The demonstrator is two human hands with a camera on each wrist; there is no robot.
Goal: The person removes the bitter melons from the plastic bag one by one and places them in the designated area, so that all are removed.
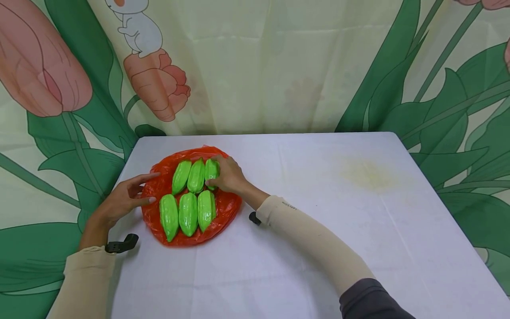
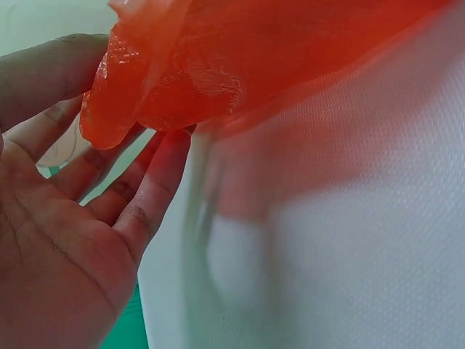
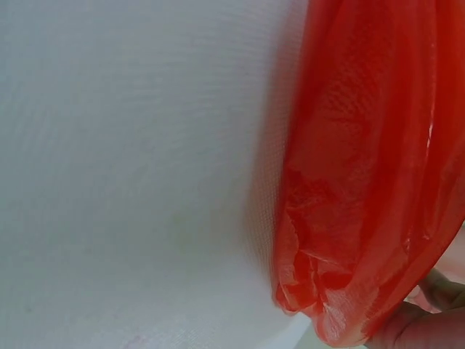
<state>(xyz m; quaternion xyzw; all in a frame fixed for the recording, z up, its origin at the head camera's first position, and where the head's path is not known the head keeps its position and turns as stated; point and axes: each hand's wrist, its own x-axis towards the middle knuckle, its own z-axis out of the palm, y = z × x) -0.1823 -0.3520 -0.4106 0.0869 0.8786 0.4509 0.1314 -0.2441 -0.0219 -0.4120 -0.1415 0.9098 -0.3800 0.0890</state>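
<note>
Only the head view is showing six glossy green oblong pods (image 1: 188,214) on round red plastic (image 1: 229,204); the right hand (image 1: 231,175) is pinching the upper-right pod (image 1: 212,171); the left hand (image 1: 121,199), spread, is touching the plastic's edge; a white-clothed table (image 1: 326,190) is fronting tulip-printed fabric (image 1: 255,66).

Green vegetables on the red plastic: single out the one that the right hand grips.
The far row's rightmost green vegetable: the right hand has its thumb and fingers around it; no other is held.

Head view forward and down over table (image 1: 398,221), wrist views close on red plastic (image 1: 229,208), shared by all
</note>
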